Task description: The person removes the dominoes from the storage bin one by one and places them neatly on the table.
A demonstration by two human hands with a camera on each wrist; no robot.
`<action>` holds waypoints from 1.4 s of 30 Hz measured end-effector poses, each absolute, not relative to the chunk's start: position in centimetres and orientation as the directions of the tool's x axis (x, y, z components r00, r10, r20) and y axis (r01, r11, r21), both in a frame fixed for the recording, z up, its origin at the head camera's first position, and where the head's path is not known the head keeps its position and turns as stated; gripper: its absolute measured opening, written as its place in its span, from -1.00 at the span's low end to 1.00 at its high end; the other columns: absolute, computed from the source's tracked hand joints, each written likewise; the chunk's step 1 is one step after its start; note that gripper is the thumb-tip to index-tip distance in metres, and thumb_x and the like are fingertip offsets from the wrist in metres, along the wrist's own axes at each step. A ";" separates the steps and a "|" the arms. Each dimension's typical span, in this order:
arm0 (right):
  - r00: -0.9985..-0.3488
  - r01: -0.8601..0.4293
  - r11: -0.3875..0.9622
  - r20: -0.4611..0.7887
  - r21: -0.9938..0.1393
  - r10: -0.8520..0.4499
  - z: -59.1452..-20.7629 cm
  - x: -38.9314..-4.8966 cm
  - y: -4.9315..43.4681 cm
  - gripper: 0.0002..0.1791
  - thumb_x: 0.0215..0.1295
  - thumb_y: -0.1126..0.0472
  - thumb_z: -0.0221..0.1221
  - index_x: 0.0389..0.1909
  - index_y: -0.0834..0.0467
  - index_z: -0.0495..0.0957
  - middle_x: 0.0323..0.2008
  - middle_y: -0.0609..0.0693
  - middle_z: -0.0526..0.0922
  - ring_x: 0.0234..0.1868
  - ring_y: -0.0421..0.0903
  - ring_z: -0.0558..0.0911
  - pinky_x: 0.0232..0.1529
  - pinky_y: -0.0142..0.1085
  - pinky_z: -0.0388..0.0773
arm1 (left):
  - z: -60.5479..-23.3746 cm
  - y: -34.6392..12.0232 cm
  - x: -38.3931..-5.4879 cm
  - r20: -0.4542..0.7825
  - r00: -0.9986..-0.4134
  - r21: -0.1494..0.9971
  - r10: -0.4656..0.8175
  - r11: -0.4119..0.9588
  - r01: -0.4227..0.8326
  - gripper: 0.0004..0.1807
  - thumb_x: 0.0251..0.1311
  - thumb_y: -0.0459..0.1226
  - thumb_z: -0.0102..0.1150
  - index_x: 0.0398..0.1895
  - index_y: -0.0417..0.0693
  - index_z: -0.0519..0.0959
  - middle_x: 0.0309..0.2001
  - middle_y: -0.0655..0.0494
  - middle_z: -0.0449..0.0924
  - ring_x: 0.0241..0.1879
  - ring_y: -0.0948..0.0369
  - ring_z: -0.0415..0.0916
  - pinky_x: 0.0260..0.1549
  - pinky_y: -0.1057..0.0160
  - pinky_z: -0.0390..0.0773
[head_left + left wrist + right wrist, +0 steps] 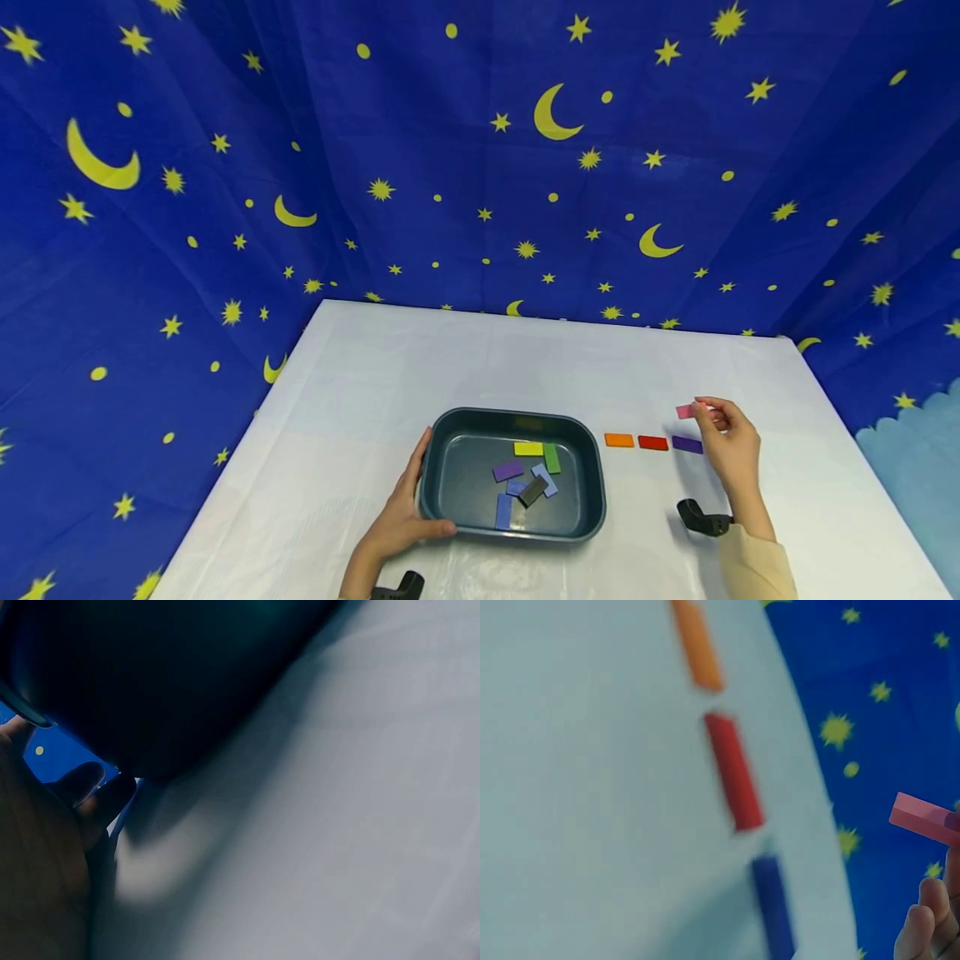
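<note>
My right hand pinches a small pink block between thumb and fingertips, above the right end of a row of blocks. In the right wrist view, the pink block sticks out from the fingers. Below lie an orange block, a red block and a purple block, end to end with small gaps. My left hand holds the dark grey-blue tub at its near left corner, thumb at the near rim, fingers along the left side.
Inside the tub lie a yellow block, a green block, a black block, a purple block and several blue ones. A white cloth covers the table. A blue star-print curtain hangs behind and beside it.
</note>
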State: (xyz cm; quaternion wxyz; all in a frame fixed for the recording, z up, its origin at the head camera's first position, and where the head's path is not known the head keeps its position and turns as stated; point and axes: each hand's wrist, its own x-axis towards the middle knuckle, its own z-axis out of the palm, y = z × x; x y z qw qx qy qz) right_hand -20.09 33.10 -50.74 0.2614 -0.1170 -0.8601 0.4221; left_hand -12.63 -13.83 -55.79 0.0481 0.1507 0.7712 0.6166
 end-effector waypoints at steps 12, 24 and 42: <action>-0.830 0.208 0.604 0.188 -0.769 0.525 -51.8 -18.9 36.8 -0.70 0.28 0.11 0.18 -0.12 0.25 0.60 -0.55 -0.24 0.45 -0.59 -0.39 0.37 -0.54 -0.47 0.28 | -56.0 -13.8 -12.6 0.108 -0.952 0.964 0.287 0.205 0.171 0.40 -0.34 -0.04 0.58 0.53 0.20 -0.23 0.49 0.16 -0.20 0.37 -0.07 -0.10 0.14 -0.37 -0.07; -0.854 0.300 0.615 0.082 -0.729 0.514 -52.5 -18.2 38.5 -0.62 0.33 0.07 0.13 -0.08 0.33 0.58 -0.62 -0.26 0.45 -0.69 -0.37 0.40 -0.54 -0.43 0.30 | -56.1 -13.8 -12.7 0.109 -0.949 0.966 0.296 0.195 0.172 0.40 -0.33 -0.05 0.58 0.53 0.25 -0.25 0.49 0.19 -0.21 0.39 -0.03 -0.13 0.15 -0.35 -0.09; -0.871 0.372 0.678 0.014 -0.634 0.491 -53.2 -17.8 39.7 -0.48 0.31 -0.04 0.13 -0.07 0.40 0.57 -0.62 -0.16 0.48 -0.54 -0.14 0.39 -0.42 -0.26 0.23 | -55.9 -13.9 -12.6 0.107 -0.951 0.966 0.291 0.198 0.169 0.39 -0.32 -0.05 0.57 0.53 0.21 -0.24 0.49 0.20 -0.22 0.39 -0.05 -0.15 0.15 -0.35 -0.08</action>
